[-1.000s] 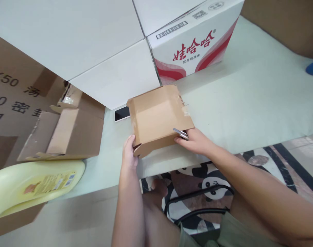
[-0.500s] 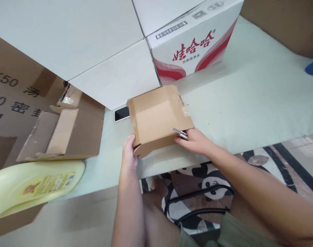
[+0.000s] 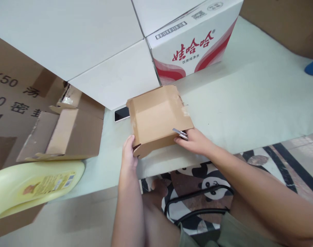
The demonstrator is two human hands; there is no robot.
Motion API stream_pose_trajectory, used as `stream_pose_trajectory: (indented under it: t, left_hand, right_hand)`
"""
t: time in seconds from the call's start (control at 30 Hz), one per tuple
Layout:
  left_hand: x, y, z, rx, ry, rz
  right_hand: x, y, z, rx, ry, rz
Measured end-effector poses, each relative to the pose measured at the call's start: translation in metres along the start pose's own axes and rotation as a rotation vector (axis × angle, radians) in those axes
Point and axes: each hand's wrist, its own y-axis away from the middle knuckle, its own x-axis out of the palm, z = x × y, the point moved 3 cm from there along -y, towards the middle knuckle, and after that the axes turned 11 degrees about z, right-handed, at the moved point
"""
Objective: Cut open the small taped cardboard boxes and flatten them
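Two bare hands, one shallow-looking brown cardboard box (image 3: 156, 118) with scuffed edges, and it's sitting close to the near edge of the pale green tabletop (image 3: 251, 99). Can't tell if it's lying flat or lifted a bit.

The left hand (image 3: 129, 154) has a narrow grip on the box's near left corner, some fingers hidden. The right hand (image 3: 196, 140) has its grip closed round a slim silver-and-white box cutter (image 3: 180, 134), and it's also up against the near right corner. No way to see how hard it presses, since the fingers underneath are out of sight.

My read on the step: the box is being steadied between both hands with the cutter parked, not slicing. Whether the blade touches cardboard, can't say. I'd guess the next move calls for a firm left-hand hold, and the right hand coming clear of the corner before any cutting, blade away from fingers.

Around it: a white-rimmed black phone (image 3: 122, 114) partly hidden behind the box, a white carton with red lettering (image 3: 192, 55) further back, and a pale yellow plastic bottle (image 3: 40, 187) lying by the tabletop's near left corner.
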Motion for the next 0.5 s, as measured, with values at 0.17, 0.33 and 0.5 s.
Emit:
stream_pose_trajectory:
  t: [0.17, 0.33, 0.5]
  left_hand:
    - [0.0005, -0.0005, -0.0007, -0.006, 0.005, 0.016]
    - [-0.0001, 0.0000, -0.0007, -0.008, 0.006, 0.016]
    - [-0.0001, -0.0004, -0.0007, -0.007, 0.007, 0.007]
  right_hand:
    - [0.0003, -0.0004, 0.0000, -0.018, 0.008, -0.009]
    - [0.0003, -0.0003, -0.0005, -0.011, 0.013, -0.006]
    - [0.0008, -0.0006, -0.0008, -0.020, 0.015, -0.010]
